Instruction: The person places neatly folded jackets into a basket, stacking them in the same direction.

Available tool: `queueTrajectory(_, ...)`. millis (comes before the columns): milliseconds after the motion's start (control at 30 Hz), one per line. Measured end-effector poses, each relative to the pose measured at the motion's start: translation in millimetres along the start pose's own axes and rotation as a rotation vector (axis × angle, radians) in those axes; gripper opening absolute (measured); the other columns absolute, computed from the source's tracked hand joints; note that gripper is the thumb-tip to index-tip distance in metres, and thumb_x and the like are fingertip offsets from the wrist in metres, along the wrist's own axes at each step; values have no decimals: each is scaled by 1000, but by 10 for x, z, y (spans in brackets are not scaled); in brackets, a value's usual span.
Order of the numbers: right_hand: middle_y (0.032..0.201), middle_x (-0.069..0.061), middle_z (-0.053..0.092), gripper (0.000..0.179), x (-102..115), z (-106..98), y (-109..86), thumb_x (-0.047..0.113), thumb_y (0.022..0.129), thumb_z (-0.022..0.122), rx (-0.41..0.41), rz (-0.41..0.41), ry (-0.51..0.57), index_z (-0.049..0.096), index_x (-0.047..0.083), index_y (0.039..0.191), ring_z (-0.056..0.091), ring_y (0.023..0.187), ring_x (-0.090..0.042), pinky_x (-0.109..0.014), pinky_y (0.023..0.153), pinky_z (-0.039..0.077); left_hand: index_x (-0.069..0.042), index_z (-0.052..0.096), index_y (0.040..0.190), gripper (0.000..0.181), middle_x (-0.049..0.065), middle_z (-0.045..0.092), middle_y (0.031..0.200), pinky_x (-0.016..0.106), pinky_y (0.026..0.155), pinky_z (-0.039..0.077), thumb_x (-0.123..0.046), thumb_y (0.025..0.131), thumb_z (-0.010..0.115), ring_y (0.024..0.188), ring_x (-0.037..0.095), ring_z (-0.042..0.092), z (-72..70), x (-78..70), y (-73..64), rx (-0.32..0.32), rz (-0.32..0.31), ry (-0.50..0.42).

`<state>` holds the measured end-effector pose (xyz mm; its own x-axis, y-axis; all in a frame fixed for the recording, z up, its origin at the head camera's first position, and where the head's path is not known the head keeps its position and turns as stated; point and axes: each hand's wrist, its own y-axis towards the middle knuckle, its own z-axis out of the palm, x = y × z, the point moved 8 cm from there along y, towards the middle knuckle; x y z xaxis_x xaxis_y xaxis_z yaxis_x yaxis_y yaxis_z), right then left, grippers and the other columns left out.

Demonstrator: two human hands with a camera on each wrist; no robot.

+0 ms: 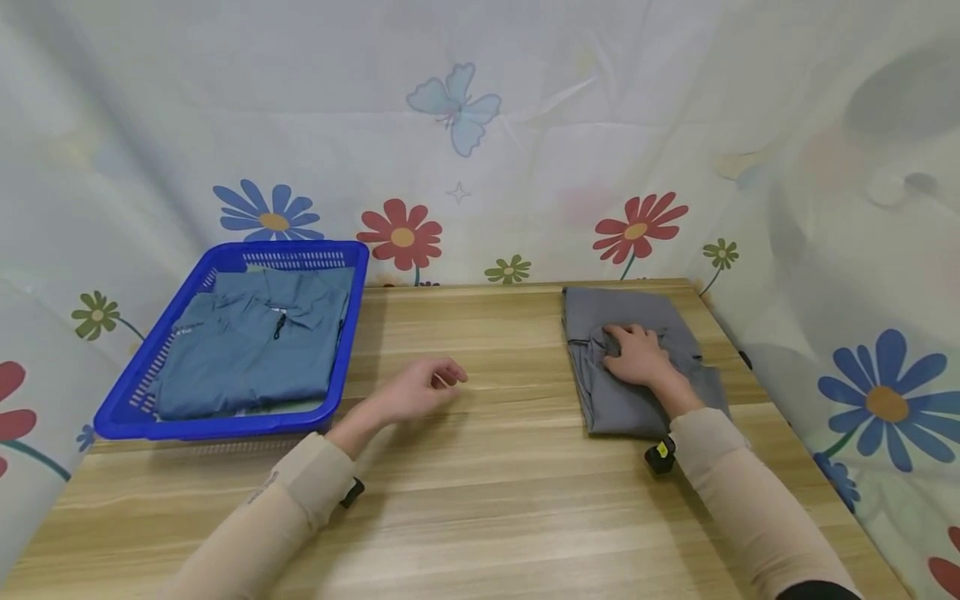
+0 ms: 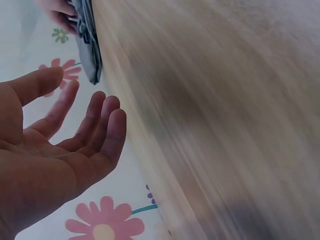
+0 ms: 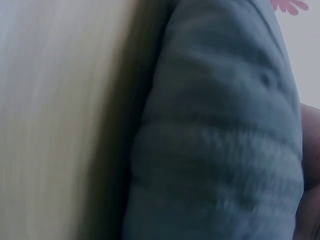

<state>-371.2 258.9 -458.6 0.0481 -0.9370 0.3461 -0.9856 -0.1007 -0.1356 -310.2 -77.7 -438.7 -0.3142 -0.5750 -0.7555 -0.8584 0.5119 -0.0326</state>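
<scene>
A folded grey garment (image 1: 630,312) lies at the right of the table, creased around my right hand (image 1: 637,357). That hand rests on top of it with fingers spread and thumb out to the left. In the right wrist view the thick, blurred side of the garment (image 3: 215,140) fills the middle, and the hand shows only at the right edge. My left hand (image 1: 420,390) hovers over the middle of the table, holding nothing. Its fingers (image 2: 116,132) are loosely bent in the left wrist view.
To the left stands a blue plastic basket (image 1: 348,333) with a folded blue garment (image 1: 247,358) in it, a black zip pull showing. The wooden table (image 1: 480,500) meets a flower-printed sheet (image 1: 525,167) at the back and along the right.
</scene>
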Motion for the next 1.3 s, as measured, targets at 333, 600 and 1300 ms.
queueTrajectory(333,154,-31,33,60,341,117,39,22,100,57,9,-61,-6,41,6,156,26,139,-54,-77,97,33,-6,70,122,23,11,67,118,46,96,50,-14,101,66,107,26,63,65,72,73,6,-95,-26)
queueTrajectory(600,153,-28,35,60,592,229,74,23,100,58,15,-87,-4,42,10,156,29,139,-50,-74,98,35,-6,70,121,23,12,67,120,48,98,48,-16,100,66,109,28,62,84,124,115,-6,-112,-34)
queueTrajectory(1300,149,-28,43,61,1162,367,125,30,104,60,-12,-201,112,42,1,154,36,139,-48,-62,108,36,-5,62,132,34,19,58,134,48,95,49,-16,100,66,115,31,60,46,252,198,-63,-166,-117)
